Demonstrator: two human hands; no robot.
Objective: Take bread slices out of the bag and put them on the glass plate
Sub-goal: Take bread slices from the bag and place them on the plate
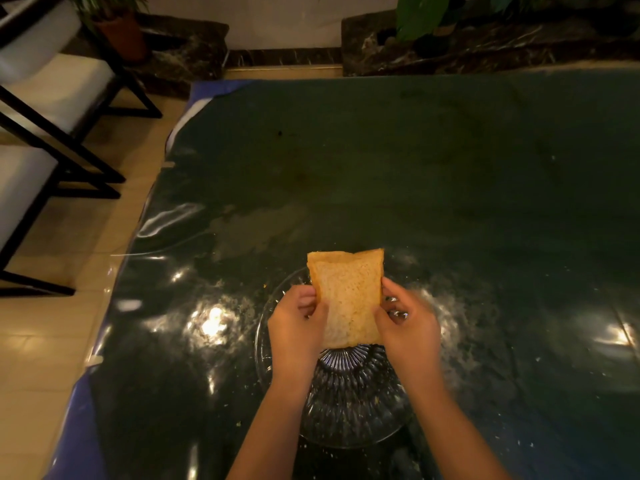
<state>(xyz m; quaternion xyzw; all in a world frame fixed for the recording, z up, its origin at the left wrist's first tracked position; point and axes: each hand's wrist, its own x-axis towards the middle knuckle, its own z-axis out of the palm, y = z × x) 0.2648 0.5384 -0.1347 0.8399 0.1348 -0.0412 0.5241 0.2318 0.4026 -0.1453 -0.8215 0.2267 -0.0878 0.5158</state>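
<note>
A slice of bread is held up above the glass plate, its crust edge pointing away from me. My left hand pinches its left side and my right hand grips its right side. It may be more than one slice pressed together; I cannot tell. The clear ribbed plate lies on the dark table directly under my hands, with nothing on its visible part. No bread bag is in view.
The table is covered with a dark glossy sheet, with crumbs scattered around the plate. White-cushioned chairs with black frames stand on the tiled floor at the left. Potted plants sit on a marble ledge beyond the table.
</note>
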